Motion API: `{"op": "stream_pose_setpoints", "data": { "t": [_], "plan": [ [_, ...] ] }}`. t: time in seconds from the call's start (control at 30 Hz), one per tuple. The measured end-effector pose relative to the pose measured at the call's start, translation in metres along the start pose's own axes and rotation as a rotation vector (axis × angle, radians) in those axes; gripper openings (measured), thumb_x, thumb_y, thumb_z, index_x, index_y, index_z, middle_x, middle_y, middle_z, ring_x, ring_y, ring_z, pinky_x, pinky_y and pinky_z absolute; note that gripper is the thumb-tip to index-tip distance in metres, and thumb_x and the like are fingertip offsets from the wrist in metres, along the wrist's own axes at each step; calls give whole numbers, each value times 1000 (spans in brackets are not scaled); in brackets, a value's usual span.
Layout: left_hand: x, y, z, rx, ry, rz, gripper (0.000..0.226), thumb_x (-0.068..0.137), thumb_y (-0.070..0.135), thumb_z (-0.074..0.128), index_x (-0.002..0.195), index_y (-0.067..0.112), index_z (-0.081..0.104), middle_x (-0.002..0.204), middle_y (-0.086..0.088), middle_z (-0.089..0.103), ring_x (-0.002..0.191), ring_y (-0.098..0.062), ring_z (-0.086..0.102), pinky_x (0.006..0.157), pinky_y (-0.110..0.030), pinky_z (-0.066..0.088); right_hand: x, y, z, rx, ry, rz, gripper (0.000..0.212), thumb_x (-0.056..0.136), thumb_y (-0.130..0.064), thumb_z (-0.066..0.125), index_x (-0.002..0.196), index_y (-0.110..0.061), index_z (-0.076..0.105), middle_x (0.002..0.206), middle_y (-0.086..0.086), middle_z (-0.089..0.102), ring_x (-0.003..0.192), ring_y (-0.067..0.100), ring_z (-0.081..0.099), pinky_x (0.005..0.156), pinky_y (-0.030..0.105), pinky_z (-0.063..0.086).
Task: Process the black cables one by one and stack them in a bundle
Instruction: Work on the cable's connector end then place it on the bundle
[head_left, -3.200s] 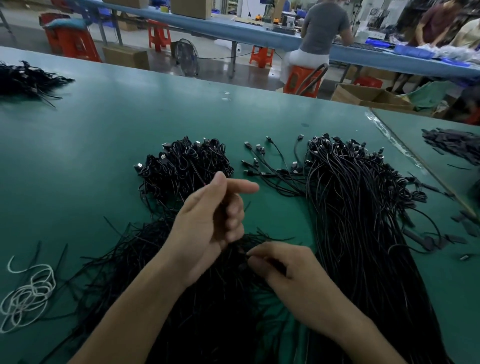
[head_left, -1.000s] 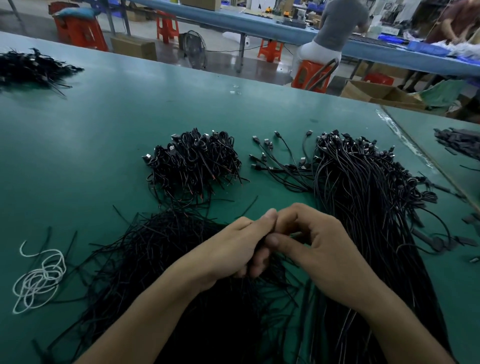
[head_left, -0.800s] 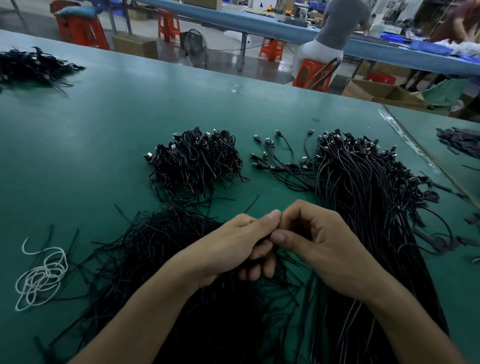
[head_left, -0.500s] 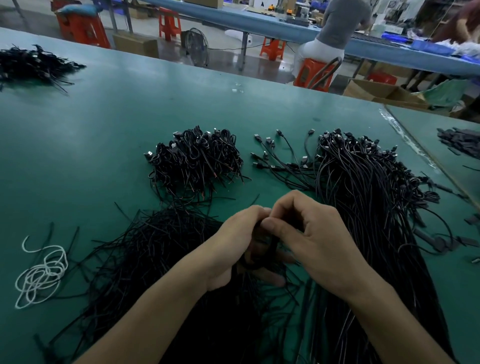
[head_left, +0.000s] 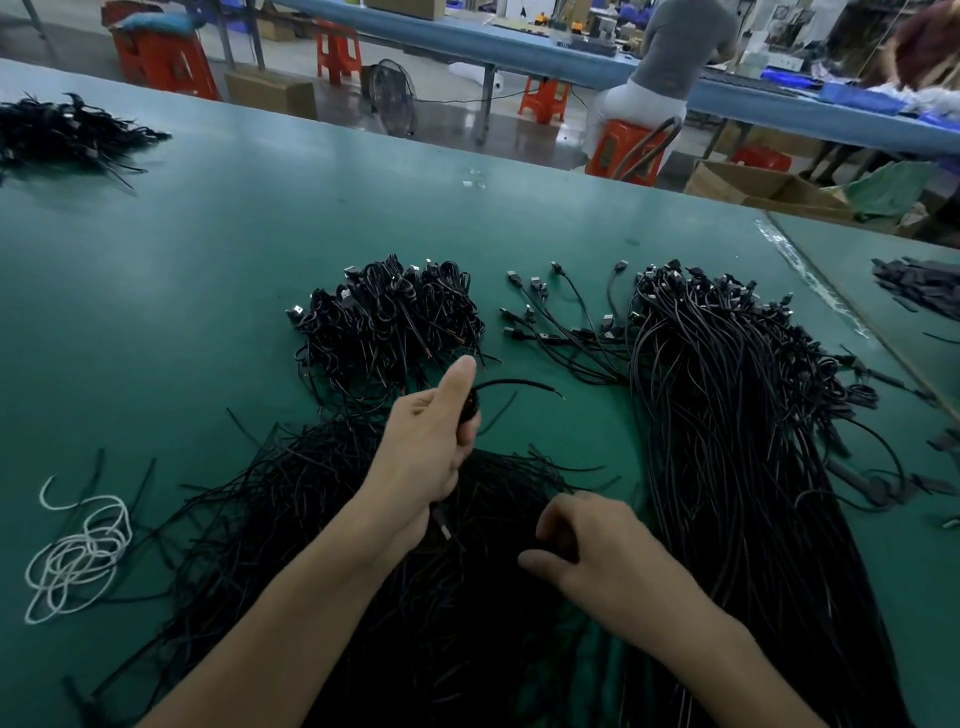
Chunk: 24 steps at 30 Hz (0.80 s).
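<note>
The green table (head_left: 208, 270) is bare along its far edge and down most of its left side — lots of room there. A small black pile (head_left: 57, 130) sits by the far left edge, and a white string (head_left: 78, 551) lies near the left edge. In the middle, the bundle (head_left: 387, 317) and the long cable pile (head_left: 737, 415) leave a thin gap, but a few loose cables (head_left: 561, 322) lie across it. A messy heap (head_left: 322, 519) fills the near edge. The left hand (head_left: 426, 447), gripping one cable (head_left: 519, 383), blocks the bare patch in front of the bundle.
</note>
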<state>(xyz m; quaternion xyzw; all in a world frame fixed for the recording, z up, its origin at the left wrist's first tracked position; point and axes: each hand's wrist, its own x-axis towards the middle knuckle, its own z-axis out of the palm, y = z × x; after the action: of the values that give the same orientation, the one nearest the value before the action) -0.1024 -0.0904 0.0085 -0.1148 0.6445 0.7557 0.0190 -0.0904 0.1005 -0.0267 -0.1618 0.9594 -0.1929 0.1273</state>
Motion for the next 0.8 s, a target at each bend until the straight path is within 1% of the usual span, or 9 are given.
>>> {"op": "stream_pose_setpoints", "data": {
  "t": [0.13,0.2,0.33,0.43,0.53,0.6,0.67,0.73,0.8],
  "plan": [
    [2,-2,-2,-54,119,5,59,96,54,52,46,22,56,43,6,32,36,-8,22,36,-21,19,-2,-7,7,-12,95,15,11,96,-41,58,91,-32,56,93,-15,53,83,5,54,76,26,51],
    [3,-2,-3,-62,151,-9,60,97,55,50,47,21,55,43,7,32,37,-8,22,36,-21,19,-1,-7,7,-14,119,33,10,97,-39,56,94,-30,55,94,-14,51,86,6,53,77,24,48],
    [5,-2,-1,-35,139,-49,60,98,57,45,52,20,52,43,9,36,35,-6,25,35,-19,19,0,-7,2,-57,85,23,12,100,-38,52,96,-28,56,96,-14,51,86,5,52,77,22,44],
    [5,-2,-1,-29,132,-44,62,101,56,41,49,22,50,43,10,37,35,-5,26,35,-19,20,-3,-8,-4,-72,84,17,12,100,-38,51,93,-30,56,94,-15,51,85,4,52,73,22,42],
    [4,-2,-2,-16,105,-49,66,102,55,38,46,24,51,44,9,36,37,-6,25,36,-20,19,-8,-9,-16,-86,49,33,11,98,-39,53,90,-32,57,91,-17,53,83,2,53,74,23,47],
    [4,-2,-1,4,63,-49,69,104,49,40,42,23,54,43,8,35,36,-7,24,35,-21,18,-11,-9,-28,-48,51,66,13,96,-38,56,85,-32,59,85,-17,58,77,1,57,72,24,52],
    [3,-1,0,5,5,-41,67,104,42,43,42,20,58,40,7,33,33,-8,23,35,-22,17,-12,-9,-42,54,116,91,15,94,-35,59,80,-32,61,79,-14,62,71,0,60,65,17,51],
    [2,0,1,-30,-77,-30,63,102,35,45,44,18,61,39,6,33,31,-9,21,36,-23,15,-12,-12,-51,191,248,72,16,94,-31,60,78,-30,61,73,-11,63,71,-4,59,62,10,47],
    [-1,1,1,-29,-163,-31,57,100,33,48,46,18,62,39,5,35,31,-9,21,36,-19,15,-11,-18,-55,298,385,27,17,95,-27,61,78,-28,61,68,-10,62,67,-5,58,59,7,43]
  ]
}}
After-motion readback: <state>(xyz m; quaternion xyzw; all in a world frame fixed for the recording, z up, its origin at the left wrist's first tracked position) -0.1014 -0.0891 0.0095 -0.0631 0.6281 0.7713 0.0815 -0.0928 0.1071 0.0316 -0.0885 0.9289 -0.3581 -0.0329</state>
